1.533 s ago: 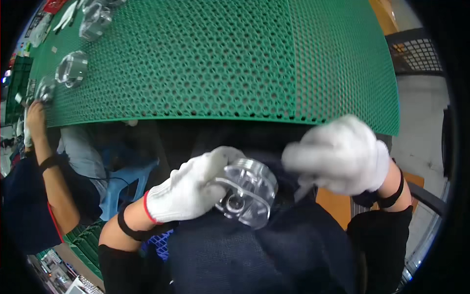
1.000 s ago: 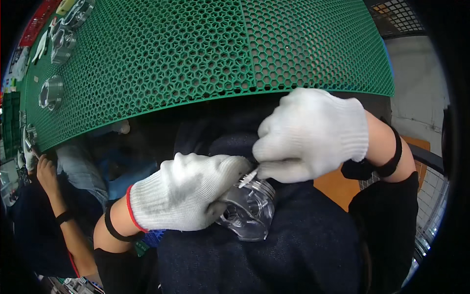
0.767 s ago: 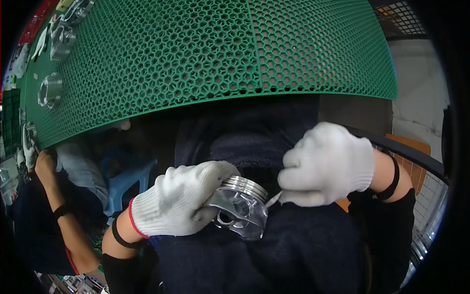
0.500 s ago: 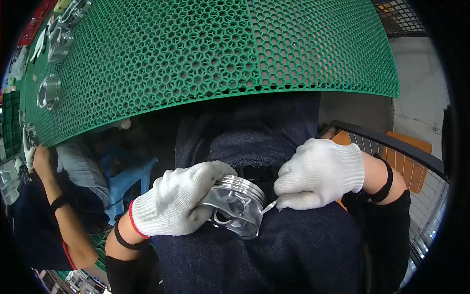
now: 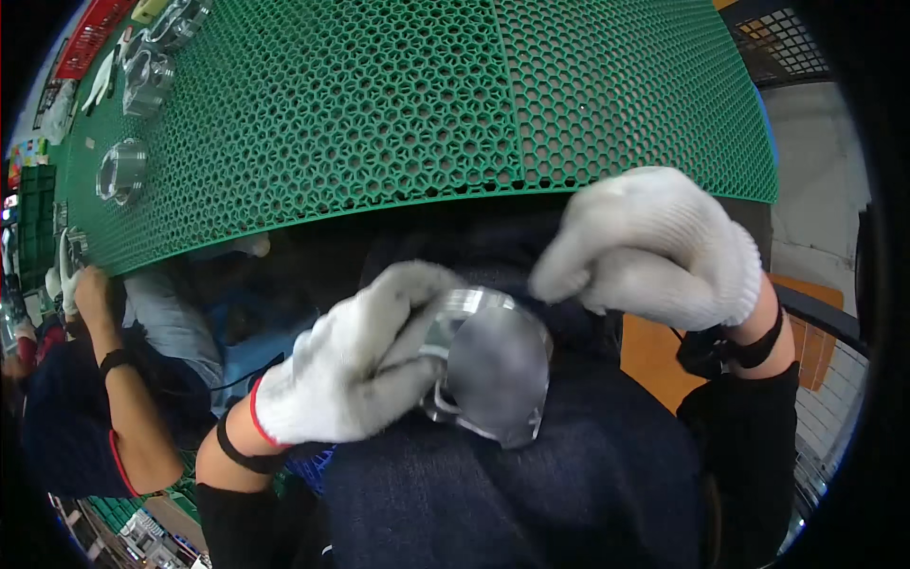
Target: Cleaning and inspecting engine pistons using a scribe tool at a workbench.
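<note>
Head view: my left hand (image 5: 355, 365) is wrapped around a metal piston (image 5: 488, 365), fingers clamped on its side, holding it over my lap below the green mat (image 5: 427, 104). My right hand (image 5: 654, 247) is curled into a fist just above the piston; I cannot tell what it pinches. 2 more pistons (image 5: 123, 171) sit on the mat at left.

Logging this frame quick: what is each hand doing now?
Left hand: closed on the metal piston.
Right hand: closed in a fist; contents cannot be told.
</note>
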`<state>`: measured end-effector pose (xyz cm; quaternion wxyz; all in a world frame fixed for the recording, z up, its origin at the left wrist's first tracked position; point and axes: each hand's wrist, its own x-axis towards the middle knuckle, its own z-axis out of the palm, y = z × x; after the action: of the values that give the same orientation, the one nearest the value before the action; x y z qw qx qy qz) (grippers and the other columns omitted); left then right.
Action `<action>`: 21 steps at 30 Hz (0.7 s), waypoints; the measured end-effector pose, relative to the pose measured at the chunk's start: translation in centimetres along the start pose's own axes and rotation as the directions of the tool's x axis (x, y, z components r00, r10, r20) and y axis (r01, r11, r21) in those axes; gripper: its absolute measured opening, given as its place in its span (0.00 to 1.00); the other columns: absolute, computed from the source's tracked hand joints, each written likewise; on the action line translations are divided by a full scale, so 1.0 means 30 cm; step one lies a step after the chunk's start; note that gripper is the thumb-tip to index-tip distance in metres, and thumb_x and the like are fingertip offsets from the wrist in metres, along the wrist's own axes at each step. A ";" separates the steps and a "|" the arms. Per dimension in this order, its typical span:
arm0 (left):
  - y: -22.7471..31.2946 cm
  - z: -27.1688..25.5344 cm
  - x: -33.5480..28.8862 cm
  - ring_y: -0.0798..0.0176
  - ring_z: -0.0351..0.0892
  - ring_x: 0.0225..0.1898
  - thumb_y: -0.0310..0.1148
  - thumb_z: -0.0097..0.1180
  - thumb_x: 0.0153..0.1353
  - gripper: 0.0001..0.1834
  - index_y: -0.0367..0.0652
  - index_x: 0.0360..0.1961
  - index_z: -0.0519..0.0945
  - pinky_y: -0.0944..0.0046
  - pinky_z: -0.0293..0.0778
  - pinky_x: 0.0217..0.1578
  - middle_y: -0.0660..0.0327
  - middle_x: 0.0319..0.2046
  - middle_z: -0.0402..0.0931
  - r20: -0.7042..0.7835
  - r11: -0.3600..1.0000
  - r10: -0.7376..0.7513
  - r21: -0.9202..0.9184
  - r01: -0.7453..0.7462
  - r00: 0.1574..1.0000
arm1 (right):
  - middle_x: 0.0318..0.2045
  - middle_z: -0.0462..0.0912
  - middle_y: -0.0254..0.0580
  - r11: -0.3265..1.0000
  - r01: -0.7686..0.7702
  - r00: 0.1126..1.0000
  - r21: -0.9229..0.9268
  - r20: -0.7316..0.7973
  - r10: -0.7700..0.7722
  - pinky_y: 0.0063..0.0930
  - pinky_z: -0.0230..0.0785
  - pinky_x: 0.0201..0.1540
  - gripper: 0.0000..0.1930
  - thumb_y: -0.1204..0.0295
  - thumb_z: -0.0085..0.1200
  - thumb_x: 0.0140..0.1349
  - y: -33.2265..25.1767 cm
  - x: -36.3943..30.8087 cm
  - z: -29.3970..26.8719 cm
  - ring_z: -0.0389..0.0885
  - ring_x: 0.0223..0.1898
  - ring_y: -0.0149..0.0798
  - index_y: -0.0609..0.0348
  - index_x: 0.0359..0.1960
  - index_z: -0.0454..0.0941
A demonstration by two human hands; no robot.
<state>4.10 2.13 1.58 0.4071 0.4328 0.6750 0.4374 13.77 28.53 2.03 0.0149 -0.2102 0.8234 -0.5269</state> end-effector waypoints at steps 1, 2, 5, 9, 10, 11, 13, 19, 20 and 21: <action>-0.007 0.003 -0.020 0.48 0.83 0.43 0.18 0.53 0.51 0.26 0.34 0.54 0.69 0.59 0.78 0.43 0.49 0.44 0.78 0.061 0.999 -0.015 0.046 0.013 0.998 | 0.21 0.80 0.39 0.997 -0.076 0.992 -0.019 0.102 0.077 0.30 0.72 0.24 0.07 0.68 0.62 0.52 -0.029 -0.012 -0.040 0.80 0.20 0.40 0.55 0.30 0.84; 0.003 0.011 -0.028 0.48 0.82 0.44 0.19 0.52 0.48 0.26 0.32 0.53 0.70 0.59 0.77 0.44 0.48 0.44 0.78 0.118 0.995 -0.088 0.050 0.083 0.989 | 0.21 0.80 0.39 0.997 -0.081 0.991 -0.016 0.105 0.082 0.30 0.72 0.24 0.07 0.68 0.62 0.52 -0.037 -0.010 -0.038 0.80 0.20 0.40 0.55 0.30 0.84; 0.002 0.024 -0.019 0.44 0.82 0.42 0.20 0.51 0.44 0.27 0.30 0.51 0.70 0.58 0.78 0.43 0.45 0.44 0.78 0.200 0.991 -0.131 0.026 0.129 0.971 | 0.19 0.78 0.41 0.901 -0.083 0.920 -0.426 0.314 0.233 0.35 0.74 0.27 0.12 0.61 0.56 0.58 -0.049 0.004 -0.014 0.81 0.24 0.43 0.55 0.22 0.78; 0.029 0.012 0.018 0.42 0.82 0.41 0.20 0.51 0.41 0.29 0.31 0.51 0.70 0.56 0.78 0.40 0.44 0.43 0.79 0.287 0.993 -0.082 0.110 0.052 0.954 | 0.14 0.73 0.37 0.919 -0.035 0.926 -0.392 0.333 0.178 0.37 0.68 0.20 0.16 0.56 0.58 0.56 -0.034 0.045 0.025 0.76 0.17 0.45 0.52 0.18 0.75; 0.029 0.010 0.022 0.41 0.82 0.41 0.20 0.52 0.40 0.30 0.31 0.51 0.70 0.55 0.79 0.40 0.44 0.43 0.79 0.308 0.991 -0.080 0.130 0.042 0.948 | 0.14 0.73 0.37 0.932 -0.018 0.936 -0.363 0.321 0.143 0.37 0.68 0.21 0.16 0.56 0.58 0.56 -0.029 0.041 0.036 0.76 0.18 0.45 0.52 0.18 0.75; 0.028 0.009 0.024 0.41 0.82 0.41 0.20 0.52 0.40 0.30 0.31 0.51 0.70 0.55 0.79 0.40 0.44 0.43 0.79 0.314 0.991 -0.077 0.128 0.038 0.946 | 0.14 0.73 0.37 0.942 -0.001 0.945 -0.335 0.307 0.110 0.36 0.69 0.21 0.16 0.56 0.58 0.56 -0.028 0.036 0.043 0.76 0.18 0.45 0.52 0.18 0.75; 0.030 0.012 0.005 0.42 0.82 0.41 0.21 0.54 0.39 0.31 0.31 0.52 0.69 0.55 0.79 0.41 0.45 0.42 0.79 0.325 0.987 -0.132 0.125 0.096 0.936 | 0.14 0.72 0.36 0.941 0.037 0.943 -0.336 0.324 0.079 0.35 0.69 0.19 0.17 0.55 0.58 0.56 -0.045 0.019 0.037 0.77 0.17 0.44 0.51 0.17 0.73; -0.011 0.037 -0.035 0.43 0.82 0.43 0.22 0.56 0.41 0.32 0.30 0.53 0.68 0.56 0.78 0.43 0.45 0.44 0.78 0.279 0.993 -0.104 0.079 0.085 0.955 | 0.13 0.70 0.30 0.882 0.061 0.952 -0.467 0.293 0.089 0.29 0.63 0.14 0.18 0.53 0.60 0.53 -0.081 -0.094 0.067 0.75 0.14 0.34 0.46 0.16 0.69; -0.012 0.040 -0.038 0.44 0.82 0.43 0.23 0.56 0.41 0.32 0.30 0.53 0.68 0.56 0.78 0.43 0.45 0.45 0.78 0.275 0.992 -0.120 0.078 0.102 0.954 | 0.13 0.70 0.30 0.883 0.060 0.952 -0.465 0.294 0.089 0.29 0.63 0.14 0.18 0.53 0.60 0.53 -0.081 -0.104 0.071 0.75 0.14 0.34 0.46 0.16 0.69; -0.012 0.041 -0.043 0.44 0.82 0.43 0.23 0.56 0.41 0.32 0.30 0.53 0.68 0.56 0.78 0.43 0.45 0.45 0.78 0.275 0.991 -0.123 0.079 0.105 0.954 | 0.14 0.72 0.32 0.900 0.035 0.927 -0.434 0.350 0.133 0.30 0.67 0.15 0.17 0.54 0.58 0.56 -0.083 -0.110 0.074 0.77 0.15 0.37 0.48 0.18 0.71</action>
<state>5.55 1.13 1.11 0.5088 0.4633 0.6482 0.3260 18.13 26.91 2.56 0.1367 -0.2829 0.9069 -0.2808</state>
